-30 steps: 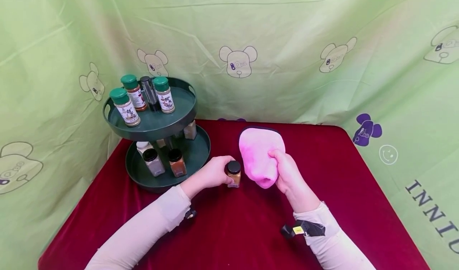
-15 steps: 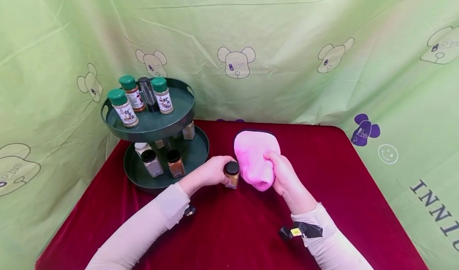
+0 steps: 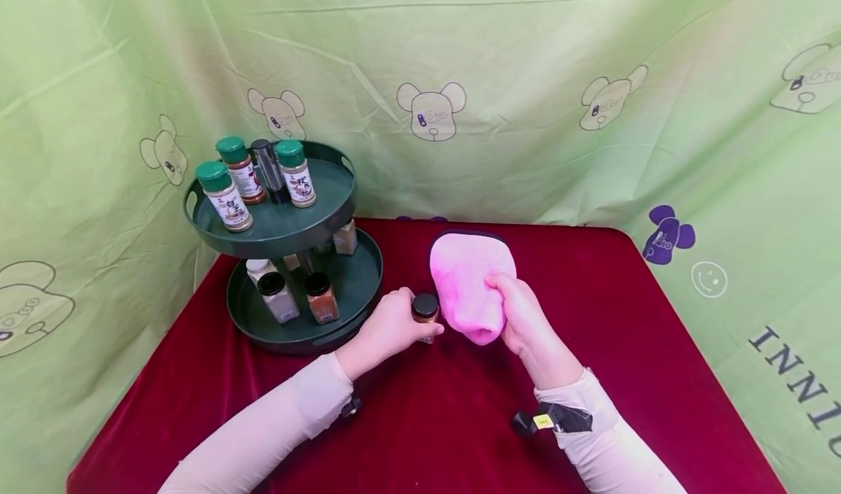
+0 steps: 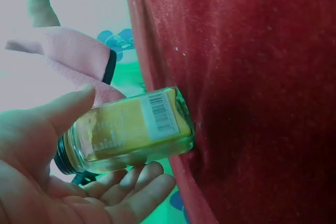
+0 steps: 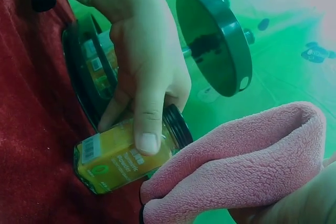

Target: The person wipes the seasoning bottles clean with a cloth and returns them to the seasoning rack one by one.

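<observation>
My left hand (image 3: pixel 388 330) is around a square glass spice jar (image 4: pixel 139 127) with yellow powder and a black lid. The thumb lies along one side, as the right wrist view shows, and the other fingers are on the far side. The jar's base is close to the red tablecloth. In my right hand (image 3: pixel 525 317) is a folded pink cloth (image 3: pixel 468 279) with a dark edge, pinched with the thumb on top. The cloth hangs just to the right of the jar, its fold near the black lid in the right wrist view.
A dark green two-tier round rack (image 3: pixel 331 220) stands to the left. Green-capped shaker bottles (image 3: pixel 230 206) and a dark cylinder (image 3: pixel 269 173) are on its top tier. Black-lidded jars (image 3: pixel 322 300) occupy the lower tier. A green patterned curtain (image 3: pixel 525 151) hangs behind the table.
My left hand has shifted on the jar, its thumb now across the front below the lid. The pink cloth has moved slightly left, closer to the jar.
</observation>
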{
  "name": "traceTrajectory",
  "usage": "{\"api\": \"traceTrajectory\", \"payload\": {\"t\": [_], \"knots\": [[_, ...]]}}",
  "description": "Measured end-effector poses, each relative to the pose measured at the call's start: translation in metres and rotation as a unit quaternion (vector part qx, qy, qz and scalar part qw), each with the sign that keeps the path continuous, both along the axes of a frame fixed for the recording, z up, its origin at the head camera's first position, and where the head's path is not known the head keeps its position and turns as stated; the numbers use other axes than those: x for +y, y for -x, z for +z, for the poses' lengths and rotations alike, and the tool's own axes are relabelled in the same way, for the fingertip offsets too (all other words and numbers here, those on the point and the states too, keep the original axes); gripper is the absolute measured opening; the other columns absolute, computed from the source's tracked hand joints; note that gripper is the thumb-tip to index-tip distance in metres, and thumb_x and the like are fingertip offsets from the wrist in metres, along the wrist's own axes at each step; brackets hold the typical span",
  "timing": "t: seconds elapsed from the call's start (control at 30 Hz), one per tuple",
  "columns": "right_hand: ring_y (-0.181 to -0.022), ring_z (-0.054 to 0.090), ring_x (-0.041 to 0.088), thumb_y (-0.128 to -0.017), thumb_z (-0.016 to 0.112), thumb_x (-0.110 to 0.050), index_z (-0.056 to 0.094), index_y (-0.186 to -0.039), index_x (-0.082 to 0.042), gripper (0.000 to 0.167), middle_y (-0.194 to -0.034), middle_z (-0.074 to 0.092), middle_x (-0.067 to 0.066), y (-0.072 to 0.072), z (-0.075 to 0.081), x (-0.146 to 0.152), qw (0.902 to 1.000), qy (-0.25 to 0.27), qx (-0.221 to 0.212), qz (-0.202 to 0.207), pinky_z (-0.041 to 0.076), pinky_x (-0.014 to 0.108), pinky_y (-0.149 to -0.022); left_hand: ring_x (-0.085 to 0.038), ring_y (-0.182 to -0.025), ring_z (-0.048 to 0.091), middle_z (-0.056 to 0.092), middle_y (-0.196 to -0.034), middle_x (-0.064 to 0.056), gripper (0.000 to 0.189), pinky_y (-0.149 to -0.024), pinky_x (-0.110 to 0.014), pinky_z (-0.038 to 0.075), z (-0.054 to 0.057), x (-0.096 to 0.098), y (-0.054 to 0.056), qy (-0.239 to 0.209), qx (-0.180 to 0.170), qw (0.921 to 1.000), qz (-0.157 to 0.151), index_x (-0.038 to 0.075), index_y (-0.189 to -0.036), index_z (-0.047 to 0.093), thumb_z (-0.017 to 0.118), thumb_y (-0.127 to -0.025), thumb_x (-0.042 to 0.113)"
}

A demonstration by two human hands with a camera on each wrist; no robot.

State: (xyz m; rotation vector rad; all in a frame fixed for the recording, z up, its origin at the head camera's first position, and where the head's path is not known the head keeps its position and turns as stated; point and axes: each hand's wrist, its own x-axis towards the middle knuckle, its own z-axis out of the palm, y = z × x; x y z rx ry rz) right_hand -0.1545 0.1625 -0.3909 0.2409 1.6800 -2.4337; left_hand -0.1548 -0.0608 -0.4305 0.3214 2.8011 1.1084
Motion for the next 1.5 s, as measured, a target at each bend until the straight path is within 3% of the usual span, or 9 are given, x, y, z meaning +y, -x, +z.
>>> {"api": "traceTrajectory", "payload": {"t": [0.23,0.47,0.6,0.9,1.0,1.17,1.27,1.37,1.5], "knots": [[-0.071,0.066,0.008,-0.099,0.052,-0.008,0.057,-0.094,-0.006,0.007,-0.075,0.067,-0.003,-0.003,0.000,-0.001,0.9999,0.004,0.008,-0.006,0.056,0.023,-0.069,-0.017,-0.081,0.062,0.069,-0.092,-0.001,0.037,-0.075,-0.035,0.055,0.000,-0.005,0.008,-0.032,-0.010,0.9993,-0.018,0.011,-0.100,0.065,0.090,-0.078,0.026],[-0.072,0.066,0.009,-0.098,0.054,-0.009,0.056,-0.092,-0.006,0.007,-0.075,0.066,-0.002,-0.005,-0.003,-0.008,0.9998,-0.008,0.015,0.010,0.056,0.024,-0.069,-0.018,-0.079,0.062,0.070,-0.089,0.000,0.027,-0.070,-0.033,0.054,0.007,-0.007,0.015,-0.027,-0.015,0.9986,-0.043,0.012,-0.097,0.070,0.088,-0.079,0.020],[-0.069,0.064,0.009,-0.098,0.055,-0.008,0.054,-0.092,-0.004,0.007,-0.072,0.063,-0.002,-0.004,-0.013,-0.014,0.9982,-0.045,0.016,0.036,0.055,0.023,-0.065,-0.018,-0.074,0.061,0.069,-0.083,0.002,0.026,-0.064,-0.031,0.053,0.007,-0.009,0.018,-0.014,-0.006,0.9985,-0.053,0.013,-0.094,0.072,0.089,-0.077,0.021],[-0.068,0.057,0.009,-0.092,0.057,-0.005,0.058,-0.089,0.001,0.007,-0.072,0.058,-0.001,0.001,-0.047,-0.031,0.9890,-0.146,-0.018,0.019,0.052,0.021,-0.064,-0.019,-0.071,0.062,0.068,-0.077,0.004,0.025,-0.063,-0.033,0.054,0.006,-0.010,0.019,-0.020,-0.018,0.9979,-0.058,0.019,-0.090,0.070,0.090,-0.077,0.023],[-0.067,0.057,0.008,-0.093,0.056,-0.006,0.056,-0.089,-0.001,0.006,-0.071,0.057,-0.003,-0.001,-0.043,-0.030,0.9929,-0.117,-0.019,0.006,0.051,0.021,-0.063,-0.019,-0.072,0.062,0.068,-0.080,0.004,0.026,-0.063,-0.032,0.055,0.004,-0.011,0.020,-0.021,-0.024,0.9978,-0.059,0.018,-0.094,0.070,0.090,-0.078,0.022],[-0.066,0.061,0.007,-0.097,0.053,-0.006,0.053,-0.093,-0.003,0.005,-0.069,0.060,-0.003,-0.005,-0.018,-0.024,0.9995,-0.028,-0.014,-0.008,0.053,0.022,-0.063,-0.019,-0.073,0.062,0.069,-0.083,0.004,0.028,-0.063,-0.032,0.054,0.002,-0.012,0.021,-0.022,-0.024,0.9976,-0.061,0.015,-0.098,0.070,0.089,-0.078,0.020],[-0.066,0.062,0.007,-0.098,0.052,-0.006,0.053,-0.094,-0.004,0.005,-0.070,0.062,-0.003,-0.008,-0.008,-0.022,1.0000,-0.001,-0.002,-0.007,0.054,0.022,-0.063,-0.019,-0.073,0.062,0.069,-0.082,0.004,0.028,-0.063,-0.032,0.054,0.003,-0.012,0.021,-0.016,-0.020,0.9976,-0.064,0.014,-0.097,0.070,0.090,-0.077,0.019],[-0.065,0.060,0.006,-0.097,0.053,-0.007,0.054,-0.092,-0.005,0.006,-0.069,0.060,-0.004,-0.007,-0.012,-0.023,0.9999,-0.004,0.004,-0.009,0.053,0.021,-0.062,-0.018,-0.073,0.062,0.070,-0.083,0.003,0.029,-0.064,-0.031,0.054,0.003,-0.011,0.022,-0.008,-0.013,0.9975,-0.069,0.013,-0.097,0.071,0.090,-0.077,0.019],[-0.067,0.058,0.007,-0.095,0.053,-0.006,0.054,-0.091,-0.004,0.005,-0.072,0.059,-0.004,-0.001,-0.031,-0.026,0.9991,-0.037,-0.017,-0.006,0.052,0.021,-0.064,-0.017,-0.074,0.062,0.071,-0.086,0.002,0.030,-0.065,-0.030,0.054,0.003,-0.011,0.021,-0.008,-0.009,0.9970,-0.076,0.013,-0.100,0.071,0.090,-0.077,0.019]]}}
